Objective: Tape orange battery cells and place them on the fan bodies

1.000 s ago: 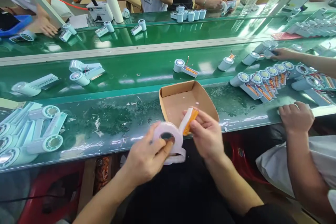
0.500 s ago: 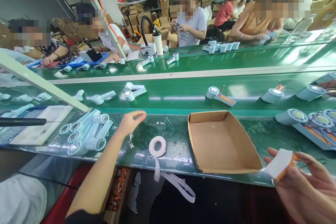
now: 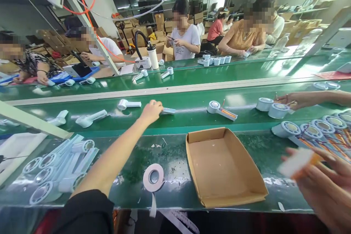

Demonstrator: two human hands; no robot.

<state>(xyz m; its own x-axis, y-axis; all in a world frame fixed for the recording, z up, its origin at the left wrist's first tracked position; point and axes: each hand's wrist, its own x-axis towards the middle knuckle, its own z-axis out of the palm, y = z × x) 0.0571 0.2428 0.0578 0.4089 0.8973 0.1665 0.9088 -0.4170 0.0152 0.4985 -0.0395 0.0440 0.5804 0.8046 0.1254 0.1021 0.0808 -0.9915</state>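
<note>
A: Near edge count?
B: One tape roll (image 3: 153, 177), one cardboard tray (image 3: 223, 164). Right hand (image 3: 326, 186) pinches one white-orange piece (image 3: 297, 161).
A: Farther out?
B: Left hand (image 3: 150, 111) closed on one fan unit (image 3: 168, 110) on the belt (image 3: 192, 106).

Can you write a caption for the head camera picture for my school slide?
Left hand reaches a fan part on the green belt; right hand holds a white-and-orange piece.

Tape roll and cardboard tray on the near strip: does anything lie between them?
Head view: between the tape roll and the cardboard tray only green table surface with small white scraps.
</note>
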